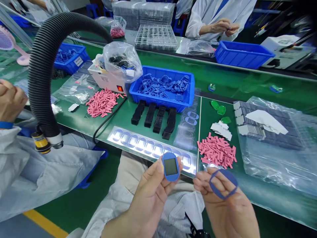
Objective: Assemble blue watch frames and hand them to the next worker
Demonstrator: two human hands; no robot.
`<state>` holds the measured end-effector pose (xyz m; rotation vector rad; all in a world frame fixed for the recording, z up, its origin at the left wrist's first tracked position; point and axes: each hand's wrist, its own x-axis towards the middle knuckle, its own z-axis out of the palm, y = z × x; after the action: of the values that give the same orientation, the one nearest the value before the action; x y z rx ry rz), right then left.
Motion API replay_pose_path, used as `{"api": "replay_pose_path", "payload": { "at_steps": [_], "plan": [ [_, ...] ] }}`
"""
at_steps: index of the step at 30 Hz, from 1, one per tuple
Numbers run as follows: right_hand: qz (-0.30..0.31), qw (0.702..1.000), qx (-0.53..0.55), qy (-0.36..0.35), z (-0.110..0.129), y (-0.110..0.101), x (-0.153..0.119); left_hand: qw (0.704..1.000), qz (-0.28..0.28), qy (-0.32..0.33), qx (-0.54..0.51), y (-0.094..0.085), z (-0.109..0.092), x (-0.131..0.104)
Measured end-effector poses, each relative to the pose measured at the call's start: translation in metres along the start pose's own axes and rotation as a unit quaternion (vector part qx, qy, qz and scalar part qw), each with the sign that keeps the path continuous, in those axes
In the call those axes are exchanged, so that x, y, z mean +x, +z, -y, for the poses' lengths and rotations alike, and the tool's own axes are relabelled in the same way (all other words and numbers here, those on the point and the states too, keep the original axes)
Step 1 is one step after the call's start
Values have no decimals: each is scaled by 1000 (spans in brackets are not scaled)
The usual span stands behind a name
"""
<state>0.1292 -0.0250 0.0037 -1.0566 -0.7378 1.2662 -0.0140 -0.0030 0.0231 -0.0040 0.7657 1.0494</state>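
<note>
My left hand (151,190) is closed around the edges of a small blue oval housing with a grey display (171,167), its face turned up towards me. To its right, my right hand (229,210) pinches a thin clear lens with a blue border (231,178), tilted and slightly blurred. The lens and the housing are apart. Just beyond the left hand, a sheet of blue-bordered lenses (138,144) lies along the table's front edge. Near my right hand is a pile of pink strips (218,150).
A blue bin (190,89) of blue frames stands behind several black stacks (158,117). A black hose (41,76) arches at left, beside a second pink pile (102,103). Bagged grey parts (272,122) lie right. One co-worker's hand (11,100) shows left; another person (220,19) works opposite.
</note>
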Motion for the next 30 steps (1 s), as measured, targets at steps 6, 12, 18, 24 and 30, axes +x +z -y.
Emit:
{"api": "replay_pose_path", "payload": {
  "at_steps": [6,12,18,24,30],
  "plan": [
    [16,882,-420,-214,-1,15,-2,983,-47,109,138,-10,10,4],
    [8,828,-471,-304,-7,35,-4,958,-24,209,194,-15,13,6],
    [-3,821,-489,-293,-6,35,-8,938,-27,268,220,-10,13,6],
    [-2,827,-484,-287,-2,38,-9,918,-20,292,266,-10,12,6],
    [-1,853,-440,-280,-4,38,-8,901,3,333,278,-13,11,8]
  ]
}}
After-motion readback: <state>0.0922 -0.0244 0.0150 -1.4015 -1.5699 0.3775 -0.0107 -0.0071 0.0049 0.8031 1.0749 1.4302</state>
